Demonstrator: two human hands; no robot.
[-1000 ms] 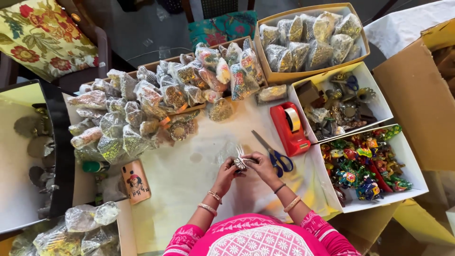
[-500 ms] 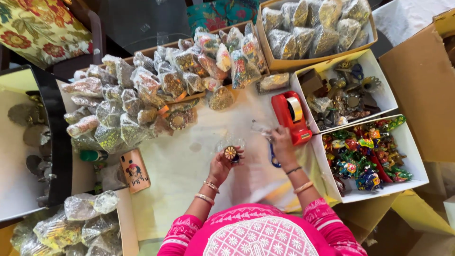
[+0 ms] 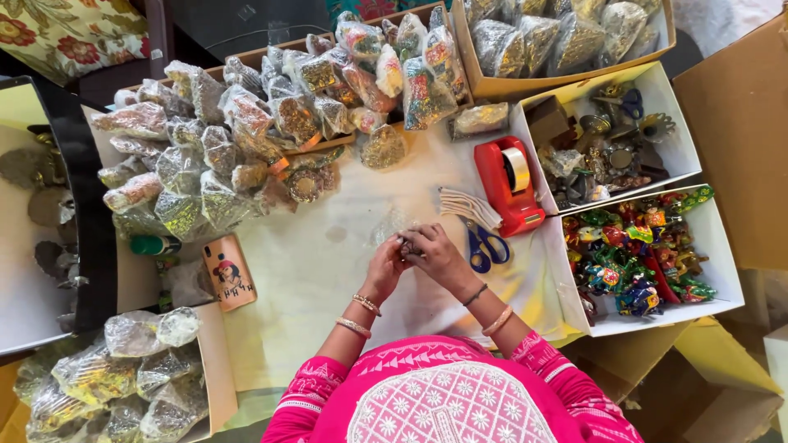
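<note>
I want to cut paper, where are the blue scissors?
In the head view, the blue-handled scissors lie on the pale table cover, just right of the person's right hand and below the red tape dispenser.

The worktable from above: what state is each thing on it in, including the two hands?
Left hand: closed on a small object, touching the right hand.
Right hand: closed on the same small object.
Small object: pinched between both hands, mostly hidden.
Scissors: lying flat, blades shut.
Tape dispenser: upright, roll loaded.
Box of colourful figurines: open, full.
Wrapped packets: sealed, piled.
Phone: lying face down.
</note>
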